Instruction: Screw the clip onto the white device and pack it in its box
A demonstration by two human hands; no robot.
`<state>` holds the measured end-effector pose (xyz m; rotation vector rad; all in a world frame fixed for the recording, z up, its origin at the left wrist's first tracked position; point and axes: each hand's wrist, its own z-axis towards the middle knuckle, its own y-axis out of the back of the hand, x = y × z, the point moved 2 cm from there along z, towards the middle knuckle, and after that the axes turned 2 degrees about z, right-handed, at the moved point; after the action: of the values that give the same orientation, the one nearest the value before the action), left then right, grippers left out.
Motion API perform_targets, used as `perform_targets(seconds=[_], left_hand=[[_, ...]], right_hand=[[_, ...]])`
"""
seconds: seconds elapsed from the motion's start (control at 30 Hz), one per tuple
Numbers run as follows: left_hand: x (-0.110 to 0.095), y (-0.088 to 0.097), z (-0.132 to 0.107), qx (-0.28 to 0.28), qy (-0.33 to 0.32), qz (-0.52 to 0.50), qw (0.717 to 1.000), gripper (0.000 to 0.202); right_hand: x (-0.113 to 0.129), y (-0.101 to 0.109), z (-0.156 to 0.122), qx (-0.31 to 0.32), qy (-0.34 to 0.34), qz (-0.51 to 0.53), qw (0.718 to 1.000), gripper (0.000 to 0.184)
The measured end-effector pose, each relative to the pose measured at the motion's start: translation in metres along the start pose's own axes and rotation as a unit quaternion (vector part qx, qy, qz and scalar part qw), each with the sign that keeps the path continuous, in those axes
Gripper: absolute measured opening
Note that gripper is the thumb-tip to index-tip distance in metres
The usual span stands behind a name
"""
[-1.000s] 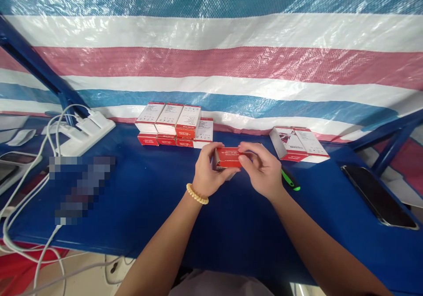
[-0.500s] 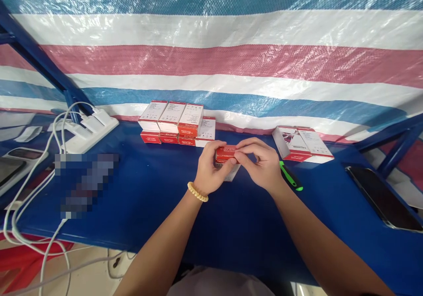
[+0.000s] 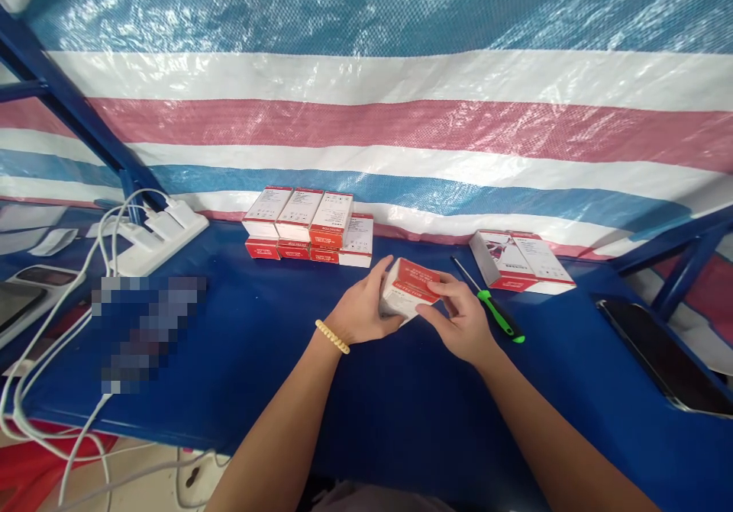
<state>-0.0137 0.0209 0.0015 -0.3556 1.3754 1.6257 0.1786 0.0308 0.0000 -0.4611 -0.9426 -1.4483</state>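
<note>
A small white cardboard box [image 3: 404, 298] with a red printed end is held between my hands above the blue table [image 3: 275, 329]. My left hand [image 3: 366, 302] wraps its left side, thumb below and fingers behind. On the right side, my right hand [image 3: 461, 317] grips the box near its red end with thumb and fingers. The box is tilted, its red end facing up toward me. Just right of my right hand lies a green and black screwdriver [image 3: 499, 315], its shaft pointing to the back left.
Several similar boxes [image 3: 301, 214] are stacked at the back left of centre. Two more boxes [image 3: 524, 262] lie at the back right. A phone [image 3: 658, 352] rests at the right. A white power strip [image 3: 160, 237] with cables stands at the left, near a blurred patch.
My hands have turned and tilted the box, so more of its red end and white side shows. My right hand has shifted down and right along it. The view has tipped slightly upward.
</note>
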Motion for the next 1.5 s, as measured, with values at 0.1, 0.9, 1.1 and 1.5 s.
perform_targets(seconds=[0.1,0.9,1.1,1.5], left_hand=[[0.007,-0.002,0.000,0.050,0.053,0.017,0.997,0.104],[-0.007,-0.012,0.000,0.124,0.039,0.091,0.987,0.107],[-0.011,-0.024,0.000,0.170,0.057,0.062,0.982,0.111],[0.005,0.007,0.000,0.101,0.147,0.014,0.984,0.083]], right_hand=[[-0.011,0.007,0.000,-0.079,-0.051,0.062,0.994,0.033],[-0.031,0.013,-0.012,0.039,-0.154,-0.229,0.960,0.061],[0.010,-0.009,-0.012,0.135,-0.308,-0.346,0.876,0.082],[0.002,0.040,0.001,-0.088,-0.219,-0.329,0.914,0.073]])
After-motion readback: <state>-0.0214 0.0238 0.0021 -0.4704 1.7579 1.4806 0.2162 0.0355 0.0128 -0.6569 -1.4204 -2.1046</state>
